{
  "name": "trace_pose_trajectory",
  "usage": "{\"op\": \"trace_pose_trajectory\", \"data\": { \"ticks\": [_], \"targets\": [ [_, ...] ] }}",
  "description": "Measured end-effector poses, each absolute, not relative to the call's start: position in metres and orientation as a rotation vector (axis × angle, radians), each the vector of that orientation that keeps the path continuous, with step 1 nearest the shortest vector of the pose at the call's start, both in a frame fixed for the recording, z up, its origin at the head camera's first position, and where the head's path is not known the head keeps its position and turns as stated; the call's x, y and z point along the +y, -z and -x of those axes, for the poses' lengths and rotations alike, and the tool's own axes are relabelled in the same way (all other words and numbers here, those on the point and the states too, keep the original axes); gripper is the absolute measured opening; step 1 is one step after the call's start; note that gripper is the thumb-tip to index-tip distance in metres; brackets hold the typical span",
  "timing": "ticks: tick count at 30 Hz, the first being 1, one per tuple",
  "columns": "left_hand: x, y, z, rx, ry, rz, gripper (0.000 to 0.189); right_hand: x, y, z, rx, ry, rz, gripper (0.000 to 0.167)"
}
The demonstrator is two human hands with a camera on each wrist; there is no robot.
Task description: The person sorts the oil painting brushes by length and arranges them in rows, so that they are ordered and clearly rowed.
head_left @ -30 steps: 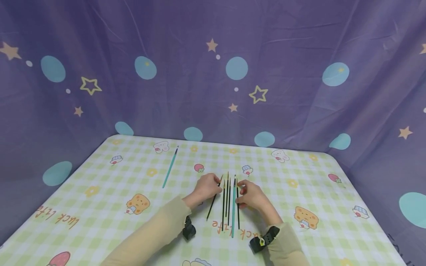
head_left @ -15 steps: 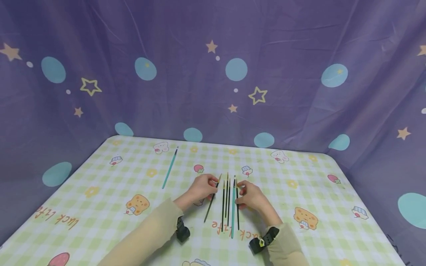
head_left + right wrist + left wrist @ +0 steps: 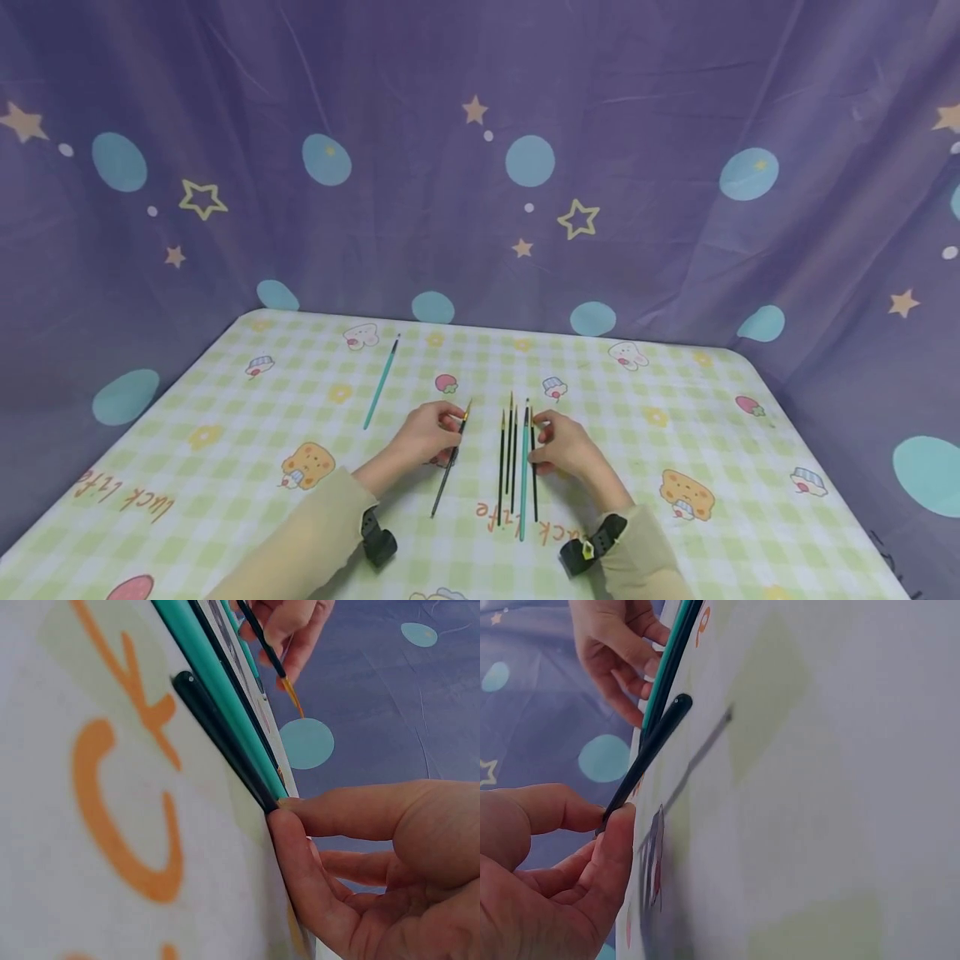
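My left hand (image 3: 429, 433) pinches a slim black paintbrush (image 3: 446, 479) near its gold ferrule, bristles pointing away from me. The left wrist view shows this brush's handle (image 3: 649, 754) raised over the cloth, its shadow falling beside it. To the right, several paintbrushes lie side by side, among them black ones (image 3: 501, 479) and a teal one (image 3: 523, 492). My right hand (image 3: 567, 443) pinches the upper part of the rightmost black paintbrush (image 3: 535, 492) between thumb and finger. In the right wrist view, this brush's handle (image 3: 221, 739) lies along the teal handle (image 3: 225, 705).
Another teal paintbrush (image 3: 381, 385) lies apart at the back left of the table. A green checked tablecloth (image 3: 720, 433) with cartoon prints covers the table. Behind it hangs a purple curtain (image 3: 420, 200) with stars and blue dots.
My left hand has moved left and slightly toward me with the black paintbrush, widening its distance from the row. My right hand has stayed at the row's right side.
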State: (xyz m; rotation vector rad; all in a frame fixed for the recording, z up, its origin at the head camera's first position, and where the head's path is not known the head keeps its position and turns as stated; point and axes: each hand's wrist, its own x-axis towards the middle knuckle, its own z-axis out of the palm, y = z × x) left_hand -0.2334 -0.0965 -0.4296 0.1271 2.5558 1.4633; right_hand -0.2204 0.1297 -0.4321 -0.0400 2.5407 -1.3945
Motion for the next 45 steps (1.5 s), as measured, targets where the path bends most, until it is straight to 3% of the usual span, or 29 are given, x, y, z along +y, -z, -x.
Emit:
{"op": "trace_pose_trajectory", "data": {
  "ticks": [24,45],
  "targets": [
    [-0.152,0.426,0.2,2.611,-1.477,0.012,0.035,0.129,0.433,0.221,2.534,1.394,0.04,0.057],
    [-0.206,0.42,0.173,2.575,-1.426,-0.018,0.041,0.13,0.431,0.22,2.548,1.396,0.033,0.058]
  ]
}}
